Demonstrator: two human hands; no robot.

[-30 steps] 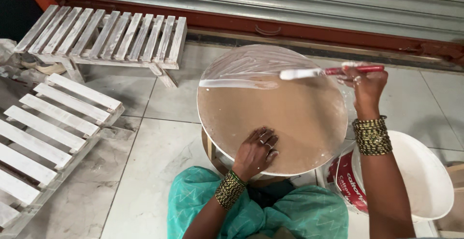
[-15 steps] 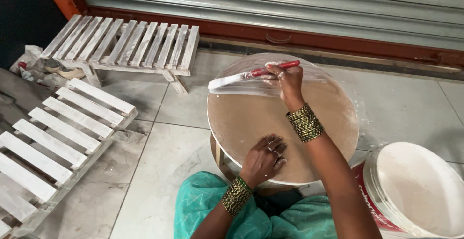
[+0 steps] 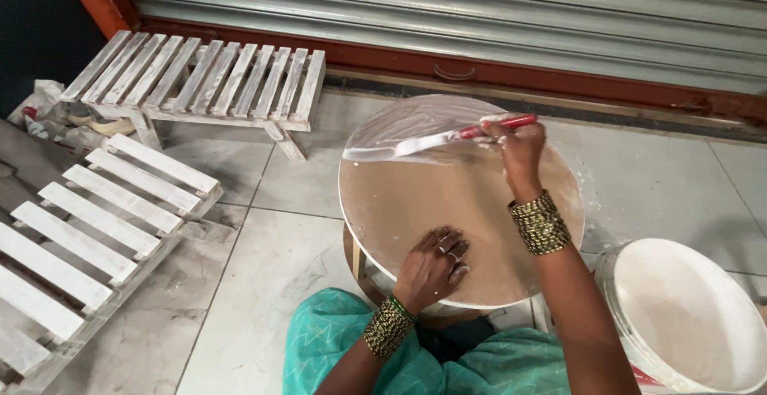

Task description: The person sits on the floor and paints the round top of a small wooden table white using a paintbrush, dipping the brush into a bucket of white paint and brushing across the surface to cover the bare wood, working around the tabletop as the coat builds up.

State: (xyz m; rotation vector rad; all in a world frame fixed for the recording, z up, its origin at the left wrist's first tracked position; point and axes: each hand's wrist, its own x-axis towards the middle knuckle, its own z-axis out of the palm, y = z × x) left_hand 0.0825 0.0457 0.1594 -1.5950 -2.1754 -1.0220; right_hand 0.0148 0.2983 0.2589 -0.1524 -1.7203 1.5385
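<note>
A round brown board (image 3: 415,203) lies flat on a low stand in front of me; its far part is coated in wet white paint. My right hand (image 3: 518,151) grips the red handle of a wide scraper (image 3: 435,142), whose white-smeared blade rests on the board's far left side. My left hand (image 3: 431,267) presses flat on the board's near edge, fingers spread, with rings and green bangles on the wrist. My teal garment covers my knees below the board.
A white bucket (image 3: 687,315) of white paint stands at my right. Two white slatted wooden racks sit on the tiled floor, one at the far left (image 3: 200,83) and one at the near left (image 3: 88,219). A metal shutter closes the far side.
The scraper has swept left across the board's far part, spreading white paint. My right hand moved left with it. My left hand has stayed on the near edge.
</note>
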